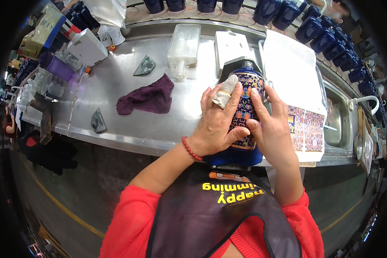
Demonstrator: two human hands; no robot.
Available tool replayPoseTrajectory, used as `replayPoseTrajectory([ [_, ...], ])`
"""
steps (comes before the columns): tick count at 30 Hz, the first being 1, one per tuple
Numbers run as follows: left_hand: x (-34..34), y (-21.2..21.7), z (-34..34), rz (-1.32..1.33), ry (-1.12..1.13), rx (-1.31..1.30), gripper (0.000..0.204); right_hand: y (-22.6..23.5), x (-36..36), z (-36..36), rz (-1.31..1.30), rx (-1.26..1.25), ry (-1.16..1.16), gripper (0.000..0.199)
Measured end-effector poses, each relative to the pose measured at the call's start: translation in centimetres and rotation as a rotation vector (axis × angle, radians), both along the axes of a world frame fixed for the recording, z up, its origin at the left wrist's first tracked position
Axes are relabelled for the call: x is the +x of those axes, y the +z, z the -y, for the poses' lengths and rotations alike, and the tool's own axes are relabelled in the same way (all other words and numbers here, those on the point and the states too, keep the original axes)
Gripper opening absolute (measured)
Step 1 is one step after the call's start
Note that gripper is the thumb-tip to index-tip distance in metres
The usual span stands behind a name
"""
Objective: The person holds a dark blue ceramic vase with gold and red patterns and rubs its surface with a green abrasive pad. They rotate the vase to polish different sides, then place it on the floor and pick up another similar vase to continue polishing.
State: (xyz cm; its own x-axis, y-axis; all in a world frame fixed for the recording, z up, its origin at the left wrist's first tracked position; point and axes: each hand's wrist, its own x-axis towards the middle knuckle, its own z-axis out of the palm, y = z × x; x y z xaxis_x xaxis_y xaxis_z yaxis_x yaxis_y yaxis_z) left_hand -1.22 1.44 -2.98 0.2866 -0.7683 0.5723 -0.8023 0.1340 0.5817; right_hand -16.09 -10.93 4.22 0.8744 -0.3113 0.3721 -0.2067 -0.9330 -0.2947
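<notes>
A dark blue bottle (247, 116) wrapped in a colourful floral pattern lies in front of me, its clear neck pointing away. My left hand (217, 120) presses along its left side, thumb across the lower part; a whitish wrap (226, 92) covers one finger. On the opposite side, my right hand (271, 122) rests its fingers and thumb against the pattern. Together the hands hold the bottle between them. Beside the right wrist lie sheets of printed floral labels (305, 129), partly under white paper (288, 64). The bottle's underside is hidden.
A crumpled purple cloth (146, 96) and two dark flat scraper-like pieces (144, 66) (98, 121) lie on the steel table (112, 86). A clear container (184, 47) stands farther back. Blue bottles (268, 10) line the far shelf; a sink (337, 129) is at right.
</notes>
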Motion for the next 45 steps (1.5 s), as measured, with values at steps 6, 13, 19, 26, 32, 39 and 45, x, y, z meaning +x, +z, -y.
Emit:
replayPoseTrajectory([
  [6,-0.5,-0.2,-0.9,-0.041,-0.016,0.034,0.102,-0.3,-0.9,-0.6,-0.023,0.052,0.009,0.059],
  [13,1.1,0.5,-0.1,-0.121,-0.001,-0.004,0.101,-0.1,-0.6,0.6,0.008,0.122,-0.035,0.062],
  [19,1.8,0.7,1.1,-0.037,-0.003,0.008,0.100,-0.1,0.7,1.6,-0.005,0.105,-0.039,0.061],
  [26,1.9,0.7,1.6,-0.029,-0.033,-0.023,0.103,-0.4,0.7,1.7,0.005,0.095,-0.031,0.061],
  [32,2.8,1.3,2.2,0.009,-0.105,-0.029,0.106,-0.6,0.8,1.7,0.043,0.155,-0.017,0.061],
  [39,3.7,2.6,2.5,0.207,-0.156,0.064,0.097,-1.3,0.6,2.0,0.067,0.091,0.008,0.060],
  [45,3.8,2.6,1.6,0.375,-0.151,-0.001,0.087,-2.4,-0.3,2.8,0.151,0.261,0.036,0.068],
])
